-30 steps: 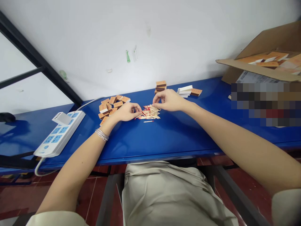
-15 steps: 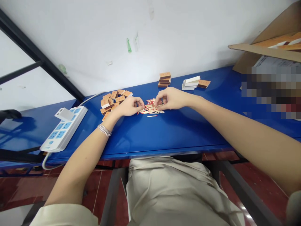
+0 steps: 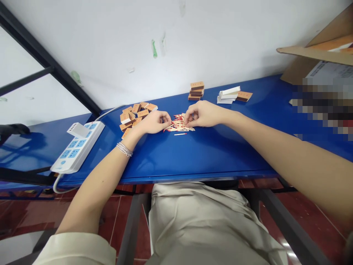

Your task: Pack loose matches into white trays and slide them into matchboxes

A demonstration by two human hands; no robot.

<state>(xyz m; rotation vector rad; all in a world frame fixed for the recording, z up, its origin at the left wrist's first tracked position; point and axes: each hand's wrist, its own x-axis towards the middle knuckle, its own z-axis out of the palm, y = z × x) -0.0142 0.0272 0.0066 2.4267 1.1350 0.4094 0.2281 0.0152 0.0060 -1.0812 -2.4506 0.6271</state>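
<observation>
A loose pile of red-tipped matches [image 3: 179, 124] lies on the blue table, with a single match [image 3: 180, 134] in front of it. At the pile's left edge, my left hand [image 3: 156, 122] is closed, thumb and fingers pinched on matches there. From the right, my right hand [image 3: 202, 114] bends over the pile, its curled fingertips closed on matches; how many either hand grips is too small to tell. Orange matchboxes [image 3: 142, 113] lie jumbled beyond my left wrist. Behind my right hand stands a short stack of matchboxes [image 3: 196, 90].
White matchbox trays [image 3: 228, 95] are stacked at the back right, beside another matchbox [image 3: 244, 96]. A white power strip [image 3: 78, 149] with a plugged-in adapter lies on the left. An open cardboard box [image 3: 300, 68] stands at the far right, and a wall rises behind the table [image 3: 171, 162].
The view has shifted slightly, so the whole scene sits a little farther right. Both hands stay at the match pile, with only small finger movements.
</observation>
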